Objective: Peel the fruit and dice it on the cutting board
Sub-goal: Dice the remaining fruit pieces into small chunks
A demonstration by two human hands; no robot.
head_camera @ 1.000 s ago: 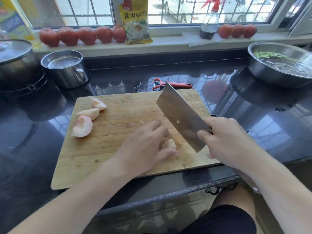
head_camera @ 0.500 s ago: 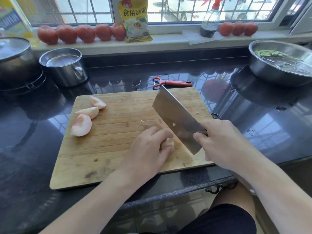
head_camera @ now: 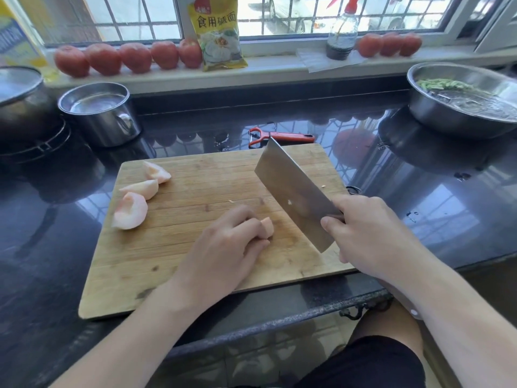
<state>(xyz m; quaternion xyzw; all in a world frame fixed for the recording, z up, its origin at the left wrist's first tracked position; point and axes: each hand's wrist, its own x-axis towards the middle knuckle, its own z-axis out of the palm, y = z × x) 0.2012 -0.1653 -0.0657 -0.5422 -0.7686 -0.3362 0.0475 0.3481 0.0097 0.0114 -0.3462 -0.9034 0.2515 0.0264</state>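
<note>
A wooden cutting board (head_camera: 195,270) lies on the dark counter. My left hand (head_camera: 226,245) presses a pale peeled fruit piece (head_camera: 267,226) onto the board; only its right end shows past my fingers. My right hand (head_camera: 366,233) grips the handle of a steel cleaver (head_camera: 293,191), whose blade is tilted and raised just right of that piece. Three larger peeled fruit pieces lie at the board's left: one (head_camera: 130,211) nearest, one (head_camera: 141,189) in the middle and one (head_camera: 156,172) farthest.
An orange peeler (head_camera: 279,137) lies behind the board. A steel pot with water (head_camera: 100,113) and a lidded pot (head_camera: 19,102) stand at the left, a steel basin with greens (head_camera: 464,99) at the right. Tomatoes (head_camera: 134,57), a yellow bag (head_camera: 216,32) and a spray bottle (head_camera: 341,35) line the windowsill.
The cleaver dropped close to the held piece half a second ago and now stands a little right of it again. My left hand kept hold of the piece and shifted slightly.
</note>
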